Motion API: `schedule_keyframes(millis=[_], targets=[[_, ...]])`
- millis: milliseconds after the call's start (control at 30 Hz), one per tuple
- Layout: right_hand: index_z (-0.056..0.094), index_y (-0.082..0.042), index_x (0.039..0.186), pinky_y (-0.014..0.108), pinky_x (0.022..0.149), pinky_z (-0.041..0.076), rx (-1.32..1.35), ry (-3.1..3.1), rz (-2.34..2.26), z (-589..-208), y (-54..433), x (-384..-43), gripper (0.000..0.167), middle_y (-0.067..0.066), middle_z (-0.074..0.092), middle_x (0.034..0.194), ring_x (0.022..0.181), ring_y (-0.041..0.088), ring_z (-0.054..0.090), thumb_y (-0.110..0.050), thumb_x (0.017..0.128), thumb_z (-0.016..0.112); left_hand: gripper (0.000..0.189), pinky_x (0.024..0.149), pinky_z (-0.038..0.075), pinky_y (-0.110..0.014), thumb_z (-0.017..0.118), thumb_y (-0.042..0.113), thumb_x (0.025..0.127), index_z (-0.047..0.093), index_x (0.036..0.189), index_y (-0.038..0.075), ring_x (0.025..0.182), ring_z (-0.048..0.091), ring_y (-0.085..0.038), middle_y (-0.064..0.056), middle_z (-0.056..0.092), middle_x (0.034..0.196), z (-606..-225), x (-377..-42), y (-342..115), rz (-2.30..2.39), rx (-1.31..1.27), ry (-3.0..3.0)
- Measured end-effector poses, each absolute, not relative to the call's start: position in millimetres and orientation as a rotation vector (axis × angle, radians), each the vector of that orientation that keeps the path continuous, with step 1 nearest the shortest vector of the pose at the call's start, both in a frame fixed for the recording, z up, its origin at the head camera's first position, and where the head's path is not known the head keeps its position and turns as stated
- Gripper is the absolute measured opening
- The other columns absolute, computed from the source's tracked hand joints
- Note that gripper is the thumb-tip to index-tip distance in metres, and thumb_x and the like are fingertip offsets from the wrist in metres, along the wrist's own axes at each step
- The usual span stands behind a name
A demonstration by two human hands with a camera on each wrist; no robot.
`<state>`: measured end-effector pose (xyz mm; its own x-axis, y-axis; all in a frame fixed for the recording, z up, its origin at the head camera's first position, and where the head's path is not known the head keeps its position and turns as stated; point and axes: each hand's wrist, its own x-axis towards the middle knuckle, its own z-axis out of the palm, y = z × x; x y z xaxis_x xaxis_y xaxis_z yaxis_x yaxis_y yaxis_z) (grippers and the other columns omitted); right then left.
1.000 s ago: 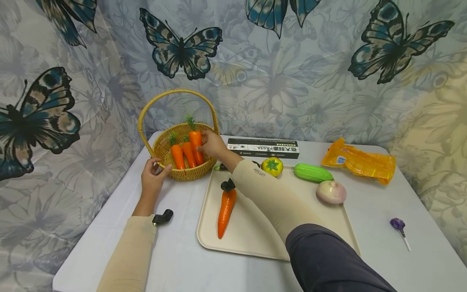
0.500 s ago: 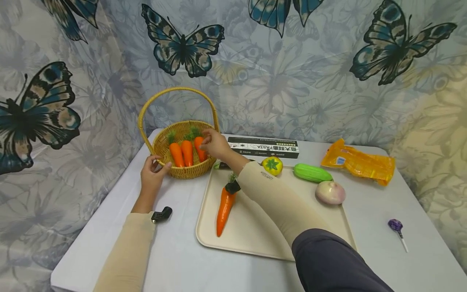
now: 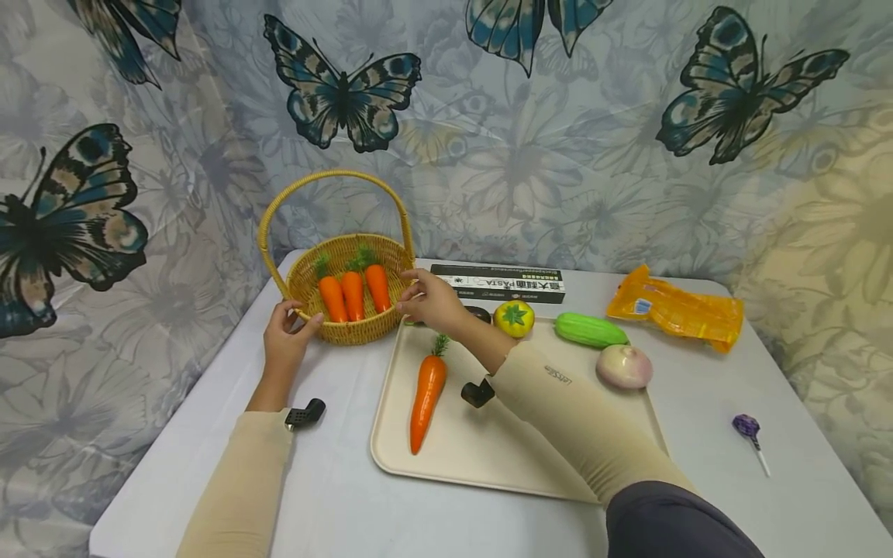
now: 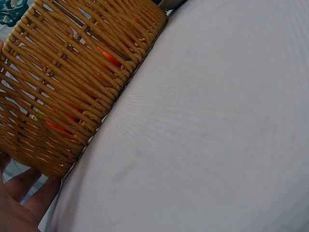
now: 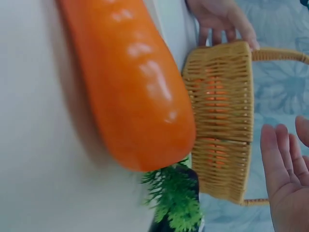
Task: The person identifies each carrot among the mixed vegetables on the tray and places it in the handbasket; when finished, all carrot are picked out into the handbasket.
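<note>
A wicker basket (image 3: 357, 333) with a tall arched handle stands at the back left, three orange carrots (image 3: 353, 294) lying side by side inside it. My left hand (image 3: 284, 345) grips its left side, thumb at the rim; the left wrist view shows the fingers (image 4: 43, 195) against the woven wall. Beside the right rim, my right hand (image 3: 438, 304) holds nothing, and its fingers are extended in the right wrist view. Below that hand, a larger carrot (image 3: 428, 391) with a leafy top lies on the beige tray (image 3: 516, 457).
On the tray's far side are a dark, partly hidden vegetable (image 3: 479, 313), a yellow tomato-like fruit (image 3: 514, 318), a green cucumber-shaped vegetable (image 3: 591, 330) and a pinkish onion-like bulb (image 3: 624, 366). Behind lie a pasta box (image 3: 498, 284) and an orange packet (image 3: 673, 310); a lollipop (image 3: 748, 430) lies right.
My right hand has let go of the rightmost carrot in the basket and drawn back to the right, out over the rim. The left hand stays on the basket.
</note>
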<state>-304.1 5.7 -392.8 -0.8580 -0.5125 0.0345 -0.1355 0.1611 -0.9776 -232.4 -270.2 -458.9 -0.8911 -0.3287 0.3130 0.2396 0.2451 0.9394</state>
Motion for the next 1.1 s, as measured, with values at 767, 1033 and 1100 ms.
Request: schedule_keyframes(millis=[767,1033,1100], targets=[[0.044,-0.003,0.14,0.043,0.075,0.058,-0.358,2.15,-1.788,-412,73,-221,0.059,0.016,0.06,0.102,0.091,0.032,0.066,-0.001,0.087,0.071,0.051,0.104,0.038,-0.053,0.074,0.014,0.087,0.045,0.122,-0.011,0.135,0.036,-0.04,-0.023,0.031,0.15,-459,-231,-269,-1.698,0.089,-2.076],[0.047,-0.001,0.137,0.038,0.067,0.06,-0.33,2.212,-1.71,-423,78,-199,0.058,0.015,0.061,0.098,0.085,0.035,0.066,0.0,0.085,0.073,0.052,0.105,0.037,-0.053,0.075,0.014,0.087,0.045,0.122,-0.01,0.134,0.037,-0.039,-0.024,0.035,0.148,-456,-231,-270,-1.684,0.103,-2.069],[0.048,-0.001,0.136,0.037,0.065,0.06,-0.325,2.246,-1.666,-428,78,-197,0.058,0.013,0.061,0.097,0.082,0.03,0.066,-0.003,0.084,0.075,0.052,0.104,0.036,-0.055,0.075,0.013,0.086,0.045,0.121,-0.011,0.134,0.037,-0.041,-0.025,0.037,0.146,-458,-232,-270,-1.698,0.095,-2.058]])
